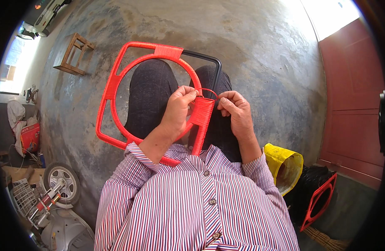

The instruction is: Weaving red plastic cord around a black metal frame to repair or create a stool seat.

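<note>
Across my lap lies a square metal frame (101, 109) with a round ring inside it, mostly wound in red cord. Its far right corner is a bare black tube (218, 62). At the right side, next to the end of the wrapping, my left hand (178, 106) pinches the ring and the red cord there. A short loop of red cord (208, 89) arches from that spot to my right hand (237, 109), whose thumb and fingertips are closed on it. The wrapped block (203, 111) joining ring and frame sits between my hands.
A small wooden stool (75, 54) lies tipped over at the far left. Scooter parts with a wheel (62, 183) are at the lower left. To my right stand a yellow bag (284, 161), another red frame (319, 201) and a red door (353, 108).
</note>
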### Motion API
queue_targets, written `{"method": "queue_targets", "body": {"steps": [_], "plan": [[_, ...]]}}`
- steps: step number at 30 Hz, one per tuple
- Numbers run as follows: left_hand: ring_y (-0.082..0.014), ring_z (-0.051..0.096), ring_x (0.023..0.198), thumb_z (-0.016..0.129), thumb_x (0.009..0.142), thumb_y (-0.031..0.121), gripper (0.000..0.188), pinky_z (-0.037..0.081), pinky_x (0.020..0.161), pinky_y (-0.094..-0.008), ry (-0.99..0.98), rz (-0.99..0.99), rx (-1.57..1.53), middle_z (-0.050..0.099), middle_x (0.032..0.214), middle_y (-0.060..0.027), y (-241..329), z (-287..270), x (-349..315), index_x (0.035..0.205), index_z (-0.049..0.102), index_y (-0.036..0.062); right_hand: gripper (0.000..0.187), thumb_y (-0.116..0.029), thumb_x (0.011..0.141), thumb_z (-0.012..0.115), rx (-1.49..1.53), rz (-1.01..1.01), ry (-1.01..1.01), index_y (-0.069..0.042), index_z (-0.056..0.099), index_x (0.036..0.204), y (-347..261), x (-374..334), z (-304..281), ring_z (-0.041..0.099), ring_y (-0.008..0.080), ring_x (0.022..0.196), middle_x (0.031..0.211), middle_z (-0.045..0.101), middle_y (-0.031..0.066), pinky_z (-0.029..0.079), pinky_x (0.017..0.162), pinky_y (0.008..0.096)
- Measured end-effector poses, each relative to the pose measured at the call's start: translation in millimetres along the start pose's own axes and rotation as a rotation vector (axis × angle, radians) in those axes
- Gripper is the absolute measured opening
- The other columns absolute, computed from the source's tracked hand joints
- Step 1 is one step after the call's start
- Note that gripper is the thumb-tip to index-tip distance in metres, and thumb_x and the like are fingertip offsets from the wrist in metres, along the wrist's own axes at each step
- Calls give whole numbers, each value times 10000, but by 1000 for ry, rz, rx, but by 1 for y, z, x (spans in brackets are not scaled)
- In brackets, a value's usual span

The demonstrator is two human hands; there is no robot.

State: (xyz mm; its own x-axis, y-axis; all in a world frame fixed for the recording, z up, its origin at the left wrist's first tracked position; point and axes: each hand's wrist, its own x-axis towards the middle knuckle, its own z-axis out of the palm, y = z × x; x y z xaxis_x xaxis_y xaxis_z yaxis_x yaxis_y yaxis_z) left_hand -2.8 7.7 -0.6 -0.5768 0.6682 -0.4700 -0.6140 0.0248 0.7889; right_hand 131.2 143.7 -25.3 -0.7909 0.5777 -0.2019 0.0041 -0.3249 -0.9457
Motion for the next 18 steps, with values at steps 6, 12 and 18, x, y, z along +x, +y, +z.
{"method": "queue_targets", "body": {"steps": [6, 12, 18], "plan": [[-86, 540, 833, 544, 955, 163, 80, 464, 728, -272, -5, -7, -18, 597, 911, 18, 0, -1, 1, 993, 582, 103, 151, -152, 934, 625, 22, 3, 6, -28, 643, 1018, 2, 1, -2, 529, 51, 660, 788, 635, 8, 430, 606, 187], [-88, 545, 821, 544, 952, 155, 76, 474, 721, -267, -14, -10, -41, 597, 912, 15, 0, -1, 1, 993, 581, 102, 153, -150, 934, 625, 59, 2, -1, -23, 639, 1019, 2, 1, -4, 528, 55, 656, 786, 633, 10, 428, 606, 191], [-88, 546, 822, 541, 953, 156, 79, 478, 730, -272, -1, -16, -18, 601, 922, 12, 0, -1, 1, 1000, 578, 102, 153, -154, 935, 625, 80, 10, -2, -25, 639, 1017, 1, 2, -5, 525, 54, 657, 787, 631, 10, 423, 608, 190]]}}
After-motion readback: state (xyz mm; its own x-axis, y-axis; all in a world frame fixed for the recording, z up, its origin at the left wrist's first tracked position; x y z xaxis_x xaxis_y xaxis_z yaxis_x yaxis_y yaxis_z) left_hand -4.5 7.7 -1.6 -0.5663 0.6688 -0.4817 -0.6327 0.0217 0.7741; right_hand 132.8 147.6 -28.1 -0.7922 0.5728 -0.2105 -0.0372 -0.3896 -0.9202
